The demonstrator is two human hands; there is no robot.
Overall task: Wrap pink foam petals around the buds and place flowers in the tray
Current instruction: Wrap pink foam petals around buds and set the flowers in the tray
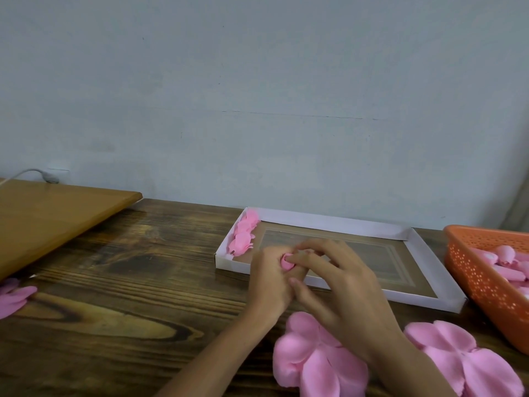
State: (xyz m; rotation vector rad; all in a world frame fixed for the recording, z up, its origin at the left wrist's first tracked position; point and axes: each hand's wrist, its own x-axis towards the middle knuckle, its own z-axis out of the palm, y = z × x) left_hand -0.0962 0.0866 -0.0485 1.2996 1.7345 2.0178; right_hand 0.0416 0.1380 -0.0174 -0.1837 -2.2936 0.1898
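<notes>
My left hand and right hand meet over the near edge of the white tray, both gripping one small pink foam bud. My left fingers curl round it; my right fingertips pinch it from the other side. Its rolled end faces up towards me, and the rest of its length is hidden within my fingers.

Finished flowers lie in a row along the tray's left wall. Flat pink petal pieces rest on the wooden table beneath my wrists, with another petal piece at the far left. An orange basket to the right holds more buds.
</notes>
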